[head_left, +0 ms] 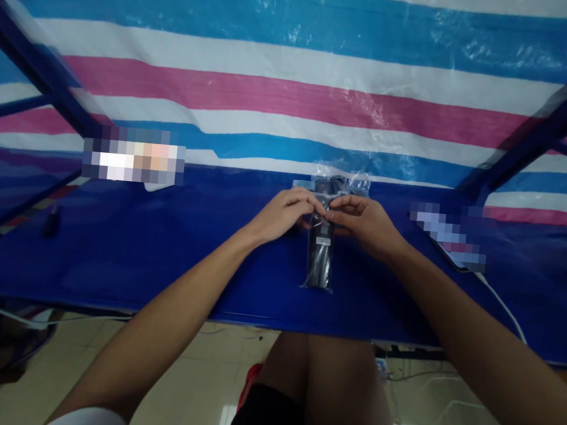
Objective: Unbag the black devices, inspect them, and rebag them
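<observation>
A long black object in a clear plastic bag [319, 262] lies on the blue tabletop in front of me, with a small white label near its middle. What the object is, I cannot make out. My left hand [287, 214] pinches the bag's far end from the left. From the other side my right hand [364, 225] grips the same end, thumb and fingers closed near my left fingertips. Just beyond my hands sit more dark items in clear bags [338, 183], partly hidden by my fingers.
A phone [452, 244] with a white cable [504, 304] lies to the right, its screen blurred out. At the left back stands a pale item [160, 182], mostly pixelated. A striped plastic sheet [294, 94] hangs behind the blue table [170, 262], between blue metal posts.
</observation>
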`<state>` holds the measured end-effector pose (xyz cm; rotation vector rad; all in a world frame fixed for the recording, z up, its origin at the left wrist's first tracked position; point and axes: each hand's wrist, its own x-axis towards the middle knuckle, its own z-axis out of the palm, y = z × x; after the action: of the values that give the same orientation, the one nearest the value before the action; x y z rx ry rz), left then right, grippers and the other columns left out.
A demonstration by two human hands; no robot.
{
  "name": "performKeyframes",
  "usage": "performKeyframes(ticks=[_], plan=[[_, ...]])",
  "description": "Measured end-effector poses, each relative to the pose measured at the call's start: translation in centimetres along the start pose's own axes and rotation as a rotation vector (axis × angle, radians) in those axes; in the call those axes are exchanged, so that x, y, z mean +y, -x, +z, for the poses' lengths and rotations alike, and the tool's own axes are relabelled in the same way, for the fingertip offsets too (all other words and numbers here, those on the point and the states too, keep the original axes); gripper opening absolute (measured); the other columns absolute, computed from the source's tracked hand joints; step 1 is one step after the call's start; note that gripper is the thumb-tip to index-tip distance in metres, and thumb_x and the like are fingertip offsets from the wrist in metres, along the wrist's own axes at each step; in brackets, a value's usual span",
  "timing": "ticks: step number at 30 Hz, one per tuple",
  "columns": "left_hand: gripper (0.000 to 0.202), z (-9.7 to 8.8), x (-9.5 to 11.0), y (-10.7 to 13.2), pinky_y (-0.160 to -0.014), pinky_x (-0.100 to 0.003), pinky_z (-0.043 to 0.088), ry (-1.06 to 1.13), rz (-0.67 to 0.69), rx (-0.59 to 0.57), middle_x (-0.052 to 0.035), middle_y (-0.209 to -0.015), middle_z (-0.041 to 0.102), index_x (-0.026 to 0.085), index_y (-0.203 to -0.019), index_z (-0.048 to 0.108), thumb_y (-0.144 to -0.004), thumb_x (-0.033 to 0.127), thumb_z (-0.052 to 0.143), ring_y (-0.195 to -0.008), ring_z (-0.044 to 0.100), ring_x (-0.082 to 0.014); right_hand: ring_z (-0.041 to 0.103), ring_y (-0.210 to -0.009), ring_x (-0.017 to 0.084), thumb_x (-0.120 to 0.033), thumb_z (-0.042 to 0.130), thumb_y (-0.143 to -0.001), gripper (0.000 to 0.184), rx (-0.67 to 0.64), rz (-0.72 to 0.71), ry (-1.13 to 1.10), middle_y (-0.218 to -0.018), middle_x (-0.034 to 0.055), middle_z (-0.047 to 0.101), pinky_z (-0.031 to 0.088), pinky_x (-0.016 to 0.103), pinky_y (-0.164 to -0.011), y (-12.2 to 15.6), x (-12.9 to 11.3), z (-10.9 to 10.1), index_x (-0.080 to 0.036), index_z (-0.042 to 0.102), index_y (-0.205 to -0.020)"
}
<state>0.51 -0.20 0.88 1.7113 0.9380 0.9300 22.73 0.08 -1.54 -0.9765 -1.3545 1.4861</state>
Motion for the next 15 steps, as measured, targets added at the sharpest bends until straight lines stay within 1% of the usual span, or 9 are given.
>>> performKeyframes(ticks=[3,4,6,8,11,13,15], plan=[[0.023,0.5,-0.3,0.1,-0.079,-0.034,0.061,-0.012,-0.019,0.008,-0.0062,-0.101,0.072,0.019,-0.093,0.075,-0.099,0.04,0.071,-0.088,0.07,-0.0181,0.078,-0.088,0.02,-0.041,0.104,-0.07,0.042,0.027,-0.04,0.001,-0.095,0.0038,0.081,0.068,0.039,-0.085,-0.1,0.1,-0.1,-0.022,0.075,-0.095],[0.021,0.6,-0.5,0.1,-0.078,-0.033,0.059,-0.029,-0.022,0.01,-0.0045,-0.095,0.071,0.019,-0.094,0.073,-0.097,0.04,0.075,-0.084,0.068,-0.0171,0.078,-0.088,0.02,-0.041,0.103,-0.07,0.042,0.037,-0.054,0.007,-0.095,0.0036,0.081,0.068,0.04,-0.087,-0.2,0.1,-0.1,-0.022,0.075,-0.095],[0.018,0.9,-0.8,0.1,-0.079,-0.033,0.056,-0.042,-0.022,0.009,-0.0013,-0.087,0.068,0.02,-0.098,0.07,-0.094,0.035,0.08,-0.08,0.066,-0.0156,0.078,-0.089,0.021,-0.043,0.102,-0.072,0.043,0.052,-0.075,0.013,-0.096,0.0037,0.08,0.068,0.042,-0.088,-0.2,0.3,0.0,-0.022,0.075,-0.097],[0.019,1.1,-1.1,0.2,-0.081,-0.033,0.056,-0.012,-0.014,0.007,-0.0005,-0.09,0.067,0.021,-0.102,0.068,-0.091,0.029,0.082,-0.082,0.066,-0.0152,0.078,-0.09,0.021,-0.044,0.102,-0.071,0.044,0.065,-0.085,0.004,-0.097,0.0036,0.08,0.068,0.042,-0.088,-0.2,0.5,0.1,-0.023,0.074,-0.097],[0.023,1.1,-1.2,0.1,-0.085,-0.033,0.056,0.033,-0.006,0.028,-0.0027,-0.103,0.068,0.021,-0.103,0.067,-0.088,0.025,0.083,-0.09,0.067,-0.0153,0.077,-0.091,0.02,-0.045,0.102,-0.072,0.042,0.065,-0.096,-0.013,-0.099,0.0028,0.079,0.069,0.041,-0.088,-0.2,0.6,0.1,-0.023,0.074,-0.096],[0.024,0.7,-1.3,0.0,-0.086,-0.034,0.057,0.011,-0.002,0.066,-0.0041,-0.107,0.068,0.021,-0.104,0.067,-0.087,0.024,0.084,-0.094,0.067,-0.0163,0.078,-0.098,0.021,-0.046,0.099,-0.076,0.041,0.055,-0.125,-0.011,-0.107,0.0033,0.08,0.068,0.042,-0.092,-0.3,0.7,0.0,-0.025,0.076,-0.102],[0.024,-0.3,-1.4,-0.3,-0.086,-0.034,0.057,-0.043,-0.008,0.138,-0.0054,-0.109,0.07,0.021,-0.107,0.069,-0.087,0.022,0.083,-0.096,0.067,-0.0177,0.077,-0.107,0.023,-0.045,0.096,-0.08,0.039,0.072,-0.182,0.022,-0.117,0.0045,0.08,0.067,0.044,-0.095,-0.5,0.7,-0.3,-0.027,0.077,-0.11]])
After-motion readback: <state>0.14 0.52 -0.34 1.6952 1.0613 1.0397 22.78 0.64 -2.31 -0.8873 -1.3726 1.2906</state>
